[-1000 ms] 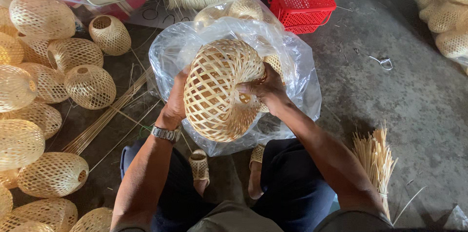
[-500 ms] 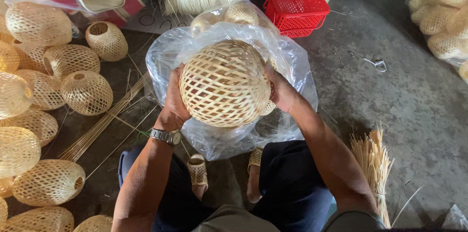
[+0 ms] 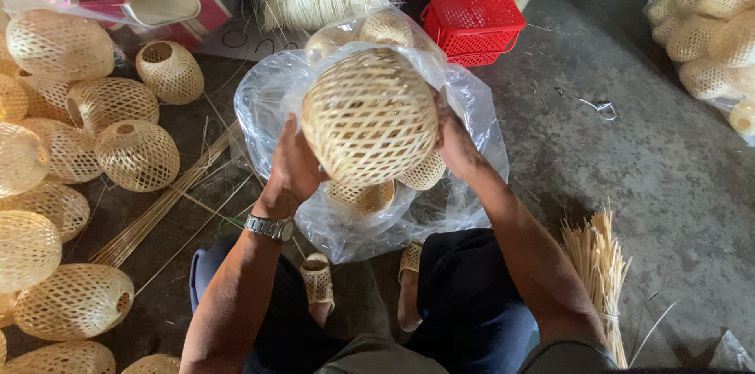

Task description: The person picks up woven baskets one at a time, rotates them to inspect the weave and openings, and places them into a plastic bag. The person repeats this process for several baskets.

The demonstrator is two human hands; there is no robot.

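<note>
1. Woven bamboo lampshade [image 3: 370, 114], round and pale, sits between my palms above the clear plastic bag [image 3: 267, 99].
2. My left hand [image 3: 295, 165] presses its left side in a closed grip; my right hand [image 3: 456, 142] clasps the right side.
3. More woven shades [image 3: 138, 155] lie on the floor to my left, a red basket [image 3: 472, 24] stands beyond the bag, and bamboo strips [image 3: 598, 264] lie by my right knee.
</note>
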